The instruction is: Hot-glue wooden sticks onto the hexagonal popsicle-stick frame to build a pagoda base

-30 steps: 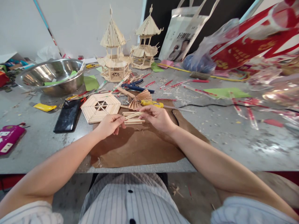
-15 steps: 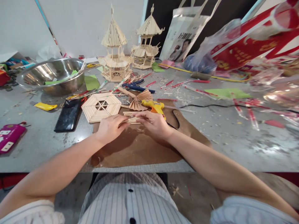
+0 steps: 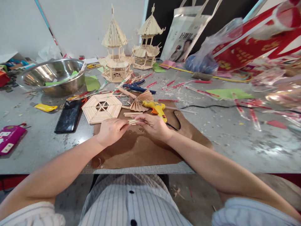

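Between my hands is a small bundle of pale wooden sticks (image 3: 132,121), pinched at both ends. My left hand (image 3: 111,130) closes on its left end, and my right hand (image 3: 155,127) grips the right end; the fingertips hide part of it. Just beyond lie several loose sticks (image 3: 131,114) on the brown sheet (image 3: 141,153). A hexagonal stick panel (image 3: 90,114) with an open centre rests left of them. The yellow hot glue gun (image 3: 157,108) lies behind my right hand, beside a folded brown paper fan (image 3: 141,101).
Two stick pagodas (image 3: 115,34) (image 3: 147,29) stand at the back. A steel bowl (image 3: 58,86), a black phone (image 3: 68,116) and a yellow utility knife (image 3: 45,107) are to the left. Blue-handled pliers (image 3: 139,88) lie behind the fan. A black cord (image 3: 211,106) crosses the right side.
Both hands have shifted slightly with the sticks, which lie flatter and more lined up between my fingers. The other things on the table have stayed put.
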